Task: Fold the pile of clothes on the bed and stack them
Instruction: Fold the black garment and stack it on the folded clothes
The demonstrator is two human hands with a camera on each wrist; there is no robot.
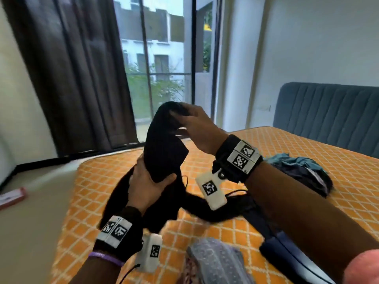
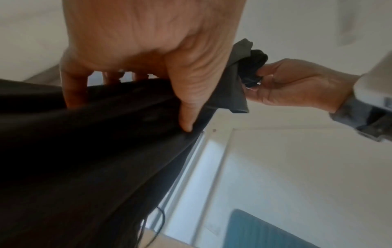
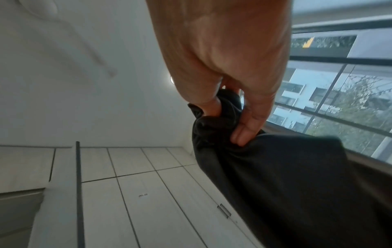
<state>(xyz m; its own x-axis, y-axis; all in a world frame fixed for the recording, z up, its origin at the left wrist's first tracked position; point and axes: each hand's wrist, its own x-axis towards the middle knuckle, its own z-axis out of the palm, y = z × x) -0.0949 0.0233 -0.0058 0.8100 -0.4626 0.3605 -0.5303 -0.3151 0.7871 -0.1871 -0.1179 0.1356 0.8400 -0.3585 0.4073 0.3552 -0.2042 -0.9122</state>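
A black garment (image 1: 164,152) hangs in the air above the orange quilted bed (image 1: 287,144), its lower part trailing down onto the mattress. My left hand (image 1: 147,181) grips it lower down, thumb across the front (image 2: 186,117) and fingers behind the cloth. My right hand (image 1: 192,121) is raised higher and pinches the bunched top end of the garment (image 3: 214,124) between thumb and fingers (image 3: 250,124). In the left wrist view the right hand (image 2: 297,83) shows holding the wad of cloth (image 2: 252,70).
A heap of blue and dark clothes (image 1: 303,173) lies on the bed at the right. A grey patterned garment (image 1: 215,261) and a dark blue one (image 1: 287,249) lie near me. A teal headboard (image 1: 328,111), dark curtain (image 1: 71,78) and window (image 1: 160,58) stand beyond.
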